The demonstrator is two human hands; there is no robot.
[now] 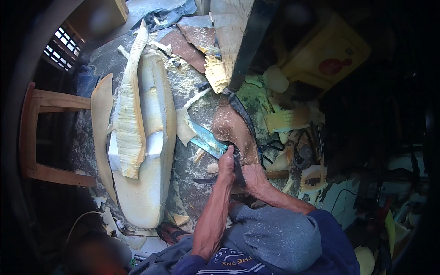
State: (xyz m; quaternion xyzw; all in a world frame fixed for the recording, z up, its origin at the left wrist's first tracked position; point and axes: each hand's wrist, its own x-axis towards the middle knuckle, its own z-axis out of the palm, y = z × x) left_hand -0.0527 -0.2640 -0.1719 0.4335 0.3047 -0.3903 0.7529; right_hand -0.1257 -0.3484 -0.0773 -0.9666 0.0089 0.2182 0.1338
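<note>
My left hand [226,164] is closed, thumb upward, around a dark strip-like thing [239,170] whose kind I cannot make out. Close beside it, my right hand [250,176] lies low over the work surface, its fingers mostly hidden. A brown sheet [233,126] dusted with crumbs spreads beyond both hands, and a teal strip [207,140] reaches toward the left thumb. Just left of the left wrist is a dark pointed piece [204,181]. A long, pale foam seat block [137,201] lies at the left, with a ridged foam slab [130,137] across it.
A wooden frame with legs [59,176] stands at the far left. Upright boards [231,39] rise at the back. A yellow container [327,52] is at the far right. Foam scraps [215,73] and black-handled pliers [272,146] lie around. My bent knee [279,233] is in front.
</note>
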